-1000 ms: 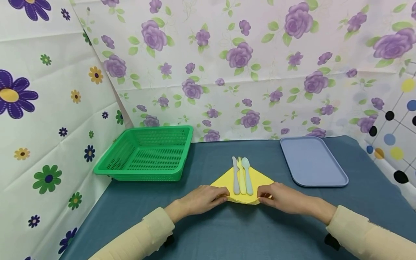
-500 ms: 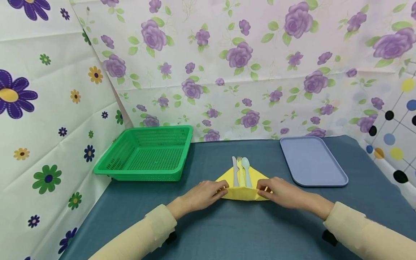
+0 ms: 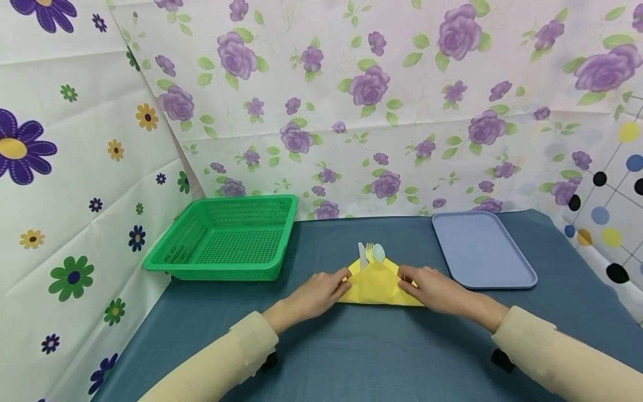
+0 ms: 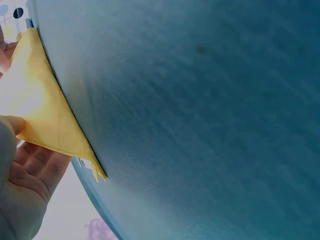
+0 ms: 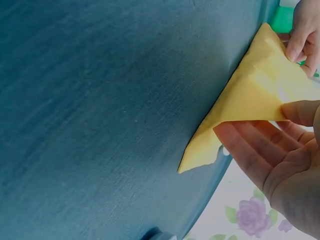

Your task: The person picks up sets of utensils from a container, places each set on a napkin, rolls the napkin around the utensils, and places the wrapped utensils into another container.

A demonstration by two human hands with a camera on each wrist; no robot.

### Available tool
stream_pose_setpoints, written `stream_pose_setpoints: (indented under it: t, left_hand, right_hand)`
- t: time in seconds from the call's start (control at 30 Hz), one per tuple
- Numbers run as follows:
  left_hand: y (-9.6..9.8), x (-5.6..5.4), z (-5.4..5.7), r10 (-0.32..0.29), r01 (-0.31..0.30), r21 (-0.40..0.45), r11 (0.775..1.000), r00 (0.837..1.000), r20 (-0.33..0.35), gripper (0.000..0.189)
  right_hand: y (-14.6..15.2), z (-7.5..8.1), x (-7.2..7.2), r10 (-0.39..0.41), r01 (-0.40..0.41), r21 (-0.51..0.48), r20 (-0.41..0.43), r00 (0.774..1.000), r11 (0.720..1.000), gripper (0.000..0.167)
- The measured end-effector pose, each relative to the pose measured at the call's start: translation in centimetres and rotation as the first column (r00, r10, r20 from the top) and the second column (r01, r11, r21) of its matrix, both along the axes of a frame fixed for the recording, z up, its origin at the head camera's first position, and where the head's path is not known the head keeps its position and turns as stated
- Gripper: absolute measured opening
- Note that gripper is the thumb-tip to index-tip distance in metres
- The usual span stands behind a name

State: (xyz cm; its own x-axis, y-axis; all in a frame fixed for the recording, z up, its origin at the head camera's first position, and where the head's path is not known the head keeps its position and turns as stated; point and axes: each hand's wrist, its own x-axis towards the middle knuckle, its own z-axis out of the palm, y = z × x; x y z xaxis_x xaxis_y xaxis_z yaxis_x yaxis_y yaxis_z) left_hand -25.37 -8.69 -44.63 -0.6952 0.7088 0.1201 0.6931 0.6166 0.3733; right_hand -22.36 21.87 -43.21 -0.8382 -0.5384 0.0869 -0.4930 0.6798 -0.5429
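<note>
A yellow napkin (image 3: pixel 374 289) lies on the table, its near part folded up over the lower ends of the cutlery. Out of the fold's top stick the heads of a knife (image 3: pixel 361 254), a fork (image 3: pixel 369 251) and a spoon (image 3: pixel 379 254), side by side; their handles are hidden. My left hand (image 3: pixel 321 291) pinches the left side of the folded flap. On the right side my right hand (image 3: pixel 433 288) pinches the flap as well. In the right wrist view, the thumb is on top of the napkin (image 5: pixel 255 95) and the fingers are underneath.
A green plastic basket (image 3: pixel 216 272) stands at the back left. At the back right lies a blue-grey tray (image 3: pixel 484 251). The table (image 3: pixel 372 357) has a dark blue cloth, and flowered sheets (image 3: pixel 321 111) hang behind it.
Both hands have lifted the napkin's near edge and moved it away from me over the cutlery. The handles, visible before, are covered now.
</note>
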Motion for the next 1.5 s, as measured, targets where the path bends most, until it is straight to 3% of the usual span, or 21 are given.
stream_pose_setpoints:
  t: [0.37,0.8,0.97,1.13,1.23,1.37,1.5]
  left_hand:
    - [0.7,-1.1,-0.3,0.063,-0.063,-0.026,0.998,0.998,-0.013,0.018]
    - [1.5,-1.7,-0.1,0.157,-0.156,-0.016,0.988,0.984,0.082,0.024]
    - [1.7,-1.4,-0.1,0.159,-0.158,-0.062,0.985,0.987,0.006,0.036]
    - [1.8,-0.6,-0.3,0.100,-0.120,-0.120,0.985,0.983,-0.157,0.036]
    - [1.8,-0.4,-0.3,0.047,-0.071,-0.112,0.991,0.978,-0.205,0.031]
    - [1.9,-0.2,-0.1,-0.041,0.013,-0.129,0.992,0.976,-0.215,0.030]
    - [2.6,0.2,0.1,-0.119,0.088,-0.171,0.981,0.977,-0.180,0.034]
  right_hand:
    - [-0.6,-0.4,-1.7,-0.099,0.099,0.012,0.023,0.995,0.995,0.011]
    - [-1.0,-1.2,-3.3,-0.123,0.128,-0.039,0.125,0.985,0.991,0.012]
    - [-1.0,-1.7,-3.9,-0.131,0.137,-0.037,0.142,0.981,0.990,0.015]
    - [-1.1,-1.9,-4.2,-0.139,0.145,-0.025,0.156,0.978,0.989,0.017]
    - [-1.3,-1.9,-4.3,-0.139,0.145,-0.026,0.164,0.977,0.989,0.017]
    - [-1.4,-1.9,-4.4,-0.139,0.146,-0.026,0.182,0.973,0.989,0.016]
    - [-1.3,-1.9,-4.6,-0.147,0.150,-0.006,0.185,0.972,0.989,0.016]
